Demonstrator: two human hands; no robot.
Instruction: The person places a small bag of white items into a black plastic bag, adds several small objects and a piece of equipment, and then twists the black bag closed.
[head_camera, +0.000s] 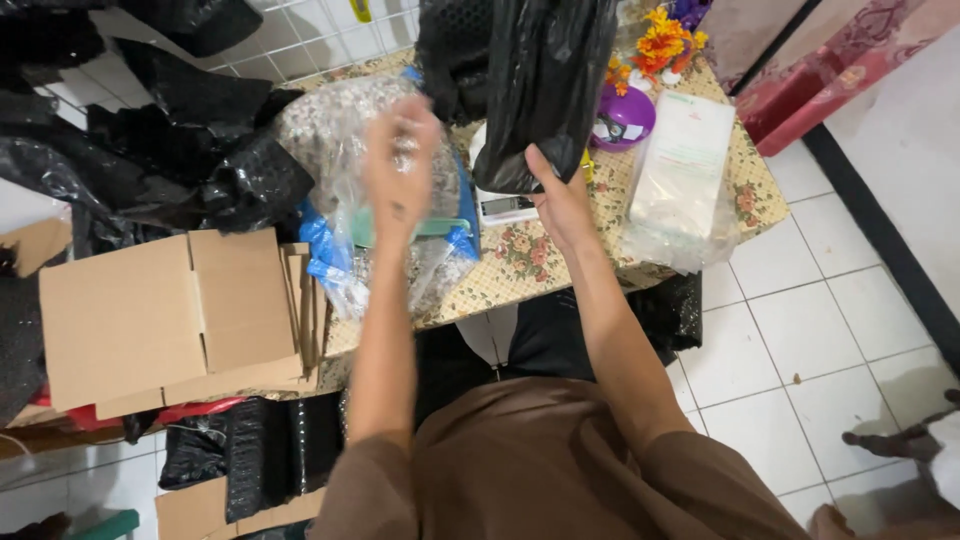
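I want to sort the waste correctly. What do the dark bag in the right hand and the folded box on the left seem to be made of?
The black bag, held by the right hand, looks like thin glossy plastic film: it creases softly and shows bright highlights. The box looks like plain brown cardboard, matte, with sharp flap folds. The left hand grips clear, shiny plastic wrap, probably film too.
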